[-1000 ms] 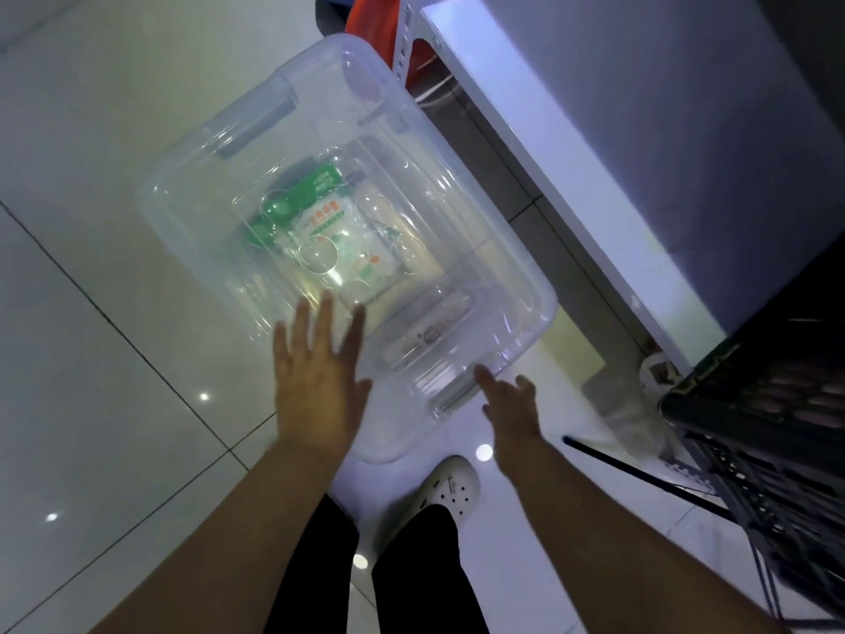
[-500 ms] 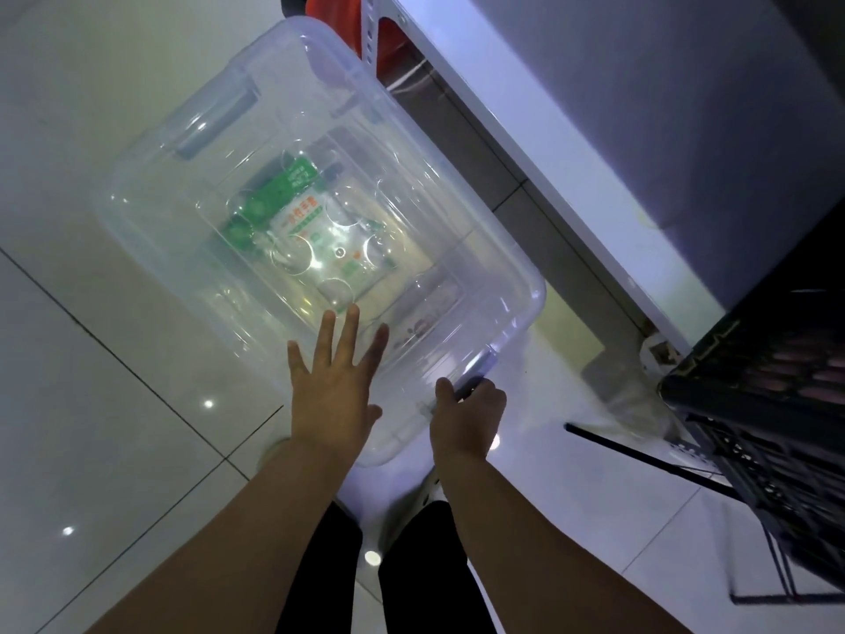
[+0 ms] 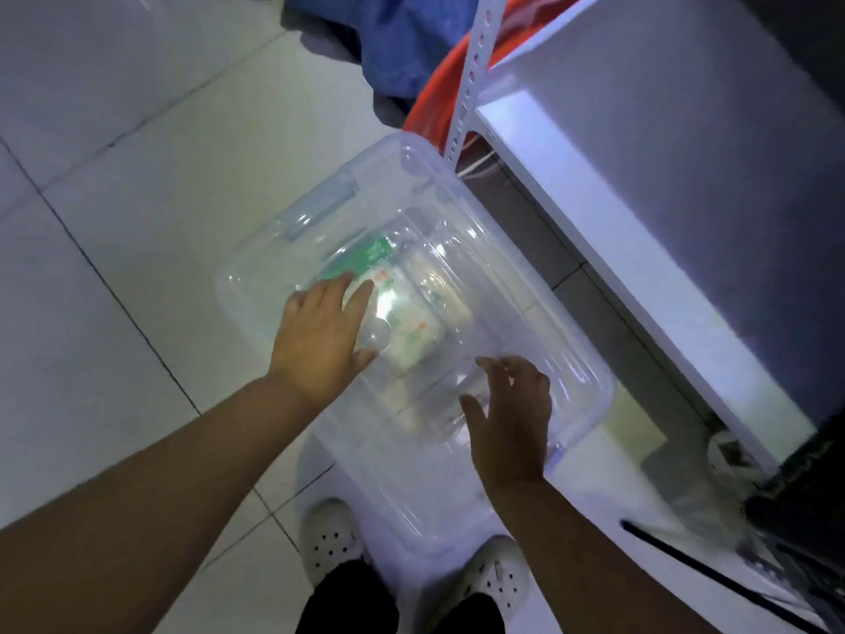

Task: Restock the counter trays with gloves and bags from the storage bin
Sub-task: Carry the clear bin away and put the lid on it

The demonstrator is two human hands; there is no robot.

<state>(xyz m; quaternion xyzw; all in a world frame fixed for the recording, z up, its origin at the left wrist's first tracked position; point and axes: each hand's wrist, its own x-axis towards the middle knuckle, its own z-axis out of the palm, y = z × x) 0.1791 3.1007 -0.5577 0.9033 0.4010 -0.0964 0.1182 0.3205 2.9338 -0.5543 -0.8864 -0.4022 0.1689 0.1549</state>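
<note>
Currently: clear storage bin [image 3: 539,322], lidded, on floor [image 3: 114,199] left of white desk [image 3: 640,185]. Green-printed packets [image 3: 402,313] inside. Left hand [image 3: 322,334] spread flat on lid; right hand [image 3: 512,425] open at near edge. Step: opening. Next: likely release latch, lift lid.

Both hands are moving up onto the clear storage bin's lid [image 3: 539,322], the left hand [image 3: 322,334] advancing toward eleven o'clock, the right hand [image 3: 512,416] leaving the near latch, fingers spreading.

Glossy white tile floor [image 3: 114,185] w/ dark grout; white shelf [image 3: 640,185] at right, dim light.
</note>
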